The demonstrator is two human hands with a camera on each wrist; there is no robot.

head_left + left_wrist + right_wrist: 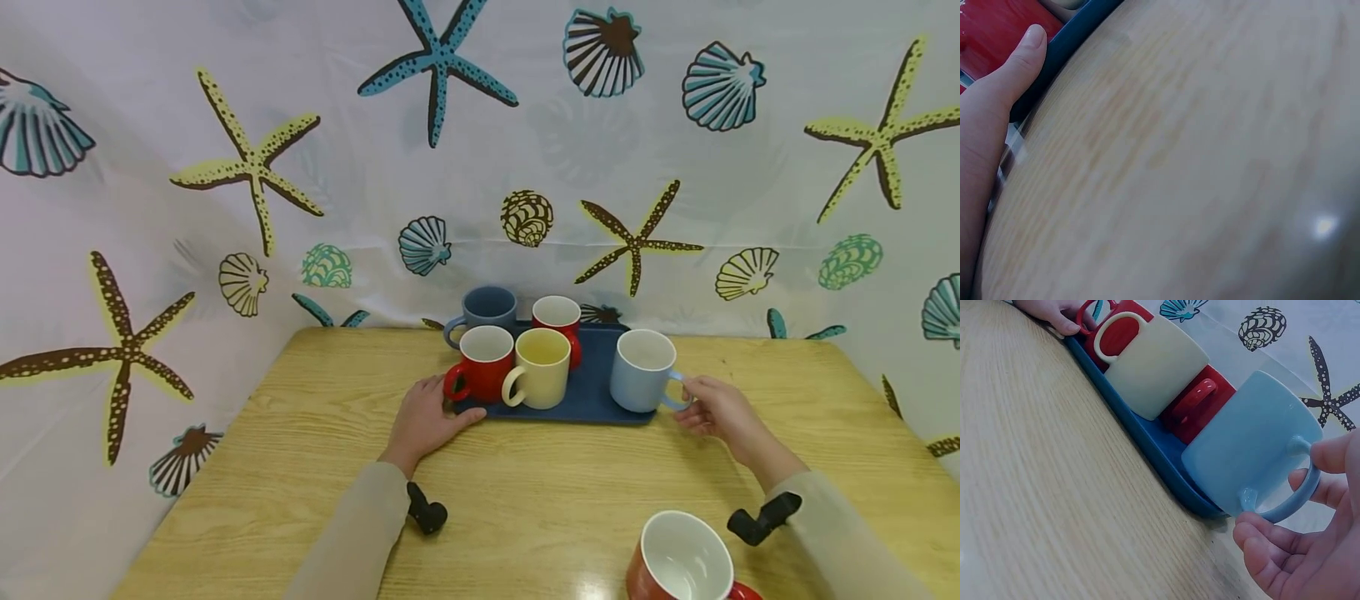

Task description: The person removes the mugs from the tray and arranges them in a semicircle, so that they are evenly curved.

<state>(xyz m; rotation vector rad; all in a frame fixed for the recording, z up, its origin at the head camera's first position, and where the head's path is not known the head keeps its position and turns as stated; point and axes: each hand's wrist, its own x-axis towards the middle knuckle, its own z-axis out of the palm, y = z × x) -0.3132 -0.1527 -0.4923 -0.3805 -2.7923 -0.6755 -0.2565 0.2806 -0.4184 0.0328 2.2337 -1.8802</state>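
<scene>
A navy blue tray (592, 387) lies at the back of the table and carries several mugs. At its left end, my left hand (429, 421) grips the tray, the thumb (1027, 59) on its front rim beside a red mug (487, 379). My right hand (723, 414) pinches the handle of a light blue mug (637, 379) at the tray's right end. In the right wrist view this mug (1247, 444) stands upright relative to the tray, its base over the right corner. A cream mug (545, 379) stands beside the front red mug.
Behind them are a dark blue mug (491, 308) and a second red mug (557, 315). Another red mug (645, 575), white inside, stands near the front of the wooden table (525, 500). A shell-patterned curtain (480, 183) hangs directly behind the table.
</scene>
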